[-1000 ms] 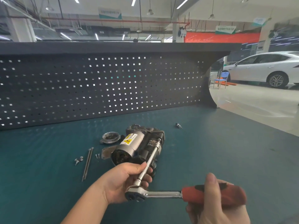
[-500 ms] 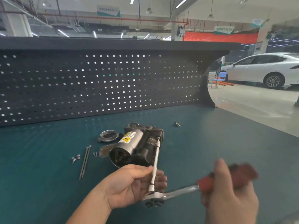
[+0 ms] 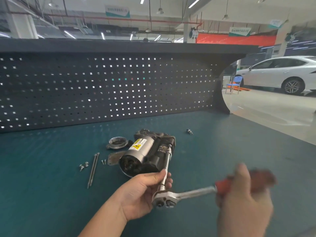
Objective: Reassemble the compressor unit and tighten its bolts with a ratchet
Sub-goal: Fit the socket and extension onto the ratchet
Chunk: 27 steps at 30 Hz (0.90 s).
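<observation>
Red-handled ratchet [image 3: 196, 194] gripped by right hand [image 3: 242, 200], left hand [image 3: 143, 190] pinching its extension onto compressor unit [image 3: 147, 154]; loose bolts [image 3: 93, 168] mid-worktop await fitting.

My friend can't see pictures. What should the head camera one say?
A right hand swings a red-handled ratchet while the left hand pinches its long extension bar, which reaches a compressor unit on a teal bench.

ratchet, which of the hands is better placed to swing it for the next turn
Right. The right hand already grips the ratchet by its red handle, while the left hand pinches the extension bar near the head, steadying it.
</observation>
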{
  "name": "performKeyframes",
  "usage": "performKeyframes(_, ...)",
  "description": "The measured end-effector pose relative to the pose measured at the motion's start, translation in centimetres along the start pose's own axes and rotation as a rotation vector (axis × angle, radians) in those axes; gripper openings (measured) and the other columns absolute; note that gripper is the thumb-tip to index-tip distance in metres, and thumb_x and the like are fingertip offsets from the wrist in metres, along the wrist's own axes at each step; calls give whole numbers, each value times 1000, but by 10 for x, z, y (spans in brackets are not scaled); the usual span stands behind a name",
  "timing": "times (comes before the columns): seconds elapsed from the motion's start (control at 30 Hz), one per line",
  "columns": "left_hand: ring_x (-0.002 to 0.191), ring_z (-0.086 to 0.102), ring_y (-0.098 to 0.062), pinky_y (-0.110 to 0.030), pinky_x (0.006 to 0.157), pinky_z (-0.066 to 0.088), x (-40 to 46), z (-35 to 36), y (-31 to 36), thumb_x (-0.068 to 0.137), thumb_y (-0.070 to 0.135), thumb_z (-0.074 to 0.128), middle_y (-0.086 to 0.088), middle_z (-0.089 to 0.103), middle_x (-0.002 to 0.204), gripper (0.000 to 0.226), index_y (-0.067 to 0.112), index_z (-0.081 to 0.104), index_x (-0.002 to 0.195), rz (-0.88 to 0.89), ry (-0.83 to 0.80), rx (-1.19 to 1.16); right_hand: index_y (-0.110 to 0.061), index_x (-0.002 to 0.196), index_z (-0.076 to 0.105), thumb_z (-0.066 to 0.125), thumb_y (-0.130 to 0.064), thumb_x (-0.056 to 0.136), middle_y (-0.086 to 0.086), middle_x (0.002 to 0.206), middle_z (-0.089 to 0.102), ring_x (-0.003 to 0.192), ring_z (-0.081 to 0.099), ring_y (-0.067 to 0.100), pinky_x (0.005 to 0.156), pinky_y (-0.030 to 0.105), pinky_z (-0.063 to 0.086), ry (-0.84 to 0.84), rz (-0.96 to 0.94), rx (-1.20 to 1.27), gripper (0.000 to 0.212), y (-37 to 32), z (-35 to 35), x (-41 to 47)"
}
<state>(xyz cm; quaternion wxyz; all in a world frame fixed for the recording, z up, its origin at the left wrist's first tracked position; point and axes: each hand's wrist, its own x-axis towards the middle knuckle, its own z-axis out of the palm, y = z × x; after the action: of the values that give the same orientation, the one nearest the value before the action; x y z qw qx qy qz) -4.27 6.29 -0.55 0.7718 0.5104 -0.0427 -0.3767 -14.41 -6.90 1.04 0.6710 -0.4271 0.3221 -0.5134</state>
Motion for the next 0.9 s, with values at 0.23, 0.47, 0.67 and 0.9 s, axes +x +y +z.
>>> performKeyframes(0.23, 51, 66, -17, -25, 47, 55, 3, 2, -9, 70, 7, 68, -10, 66, 67, 12, -4, 72, 71, -35, -3, -76, -26, 84, 49, 78, -22, 79, -4, 58, 61, 52, 60, 7, 59, 18, 49, 33, -156, 31, 30, 9, 7, -9)
performKeyframes(0.47, 44, 62, -17, -21, 42, 50, 3, 6, -9, 83, 4, 62, -13, 65, 62, 15, -4, 70, 73, -5, 12, -15, -35, 82, 57, 63, -60, 62, -15, 63, 64, 45, 53, 0, 46, 7, 40, -347, -415, -215, 33, -11, 23, -25)
performKeyframes(0.67, 50, 65, -21, -28, 47, 56, 7, 5, -13, 75, 4, 63, -18, 67, 69, 15, -7, 72, 71, 18, -60, -37, -11, 91, 57, 57, -39, 89, 7, 57, 56, 26, 40, 8, 32, 17, 35, 141, 188, 226, 28, 35, -8, -21)
performKeyframes(0.9, 84, 60, -28, -34, 71, 48, 12, 4, -17, 93, 12, 53, -18, 61, 98, 28, -2, 64, 115, 107, 21, 113, -49, 82, 38, 60, -60, 78, -30, 72, 57, 58, 52, 2, 55, 14, 43, -889, -536, -462, 26, -15, 42, -48)
